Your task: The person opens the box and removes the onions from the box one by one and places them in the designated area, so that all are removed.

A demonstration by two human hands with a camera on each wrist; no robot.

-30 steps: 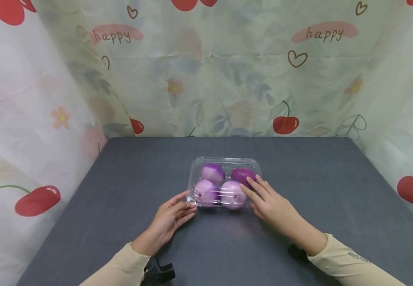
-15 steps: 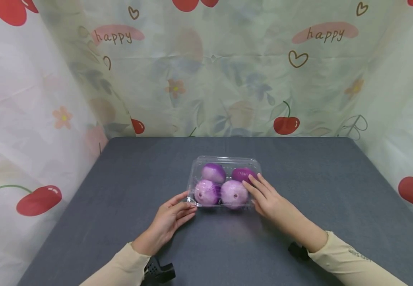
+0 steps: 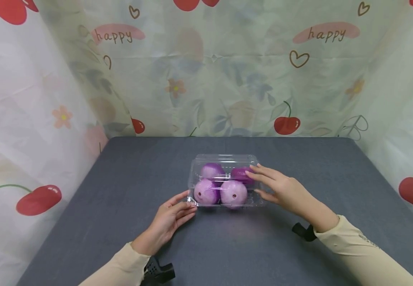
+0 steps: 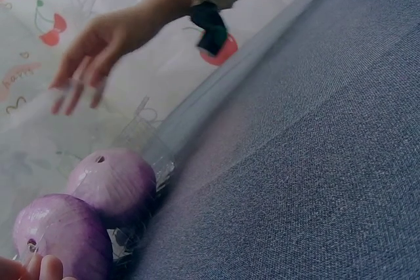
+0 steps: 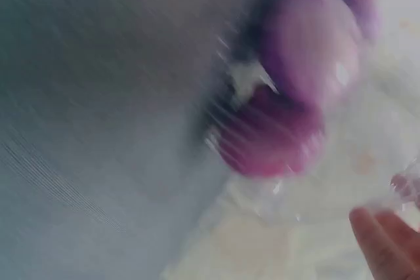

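Clear box (image 3: 224, 180) w/ four purple onions (image 3: 233, 192) sits mid table (image 3: 120, 190), lid apparently closed. Left hand (image 3: 170, 216) open, fingertips at box corner; right hand (image 3: 285, 190) open, fingers over lid, gripping nothing. Opening seems not yet begun.

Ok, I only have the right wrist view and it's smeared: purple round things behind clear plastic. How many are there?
Observer: Four purple onions, two rows of two, in a clear plastic box.
Operator: Is the left hand on it?
Observer: The left hand lies on the table, its fingertips at the box's near left corner.
Operator: And the right hand?
Observer: The right hand reaches over the box's right end, fingers straight; I cannot tell whether it touches.
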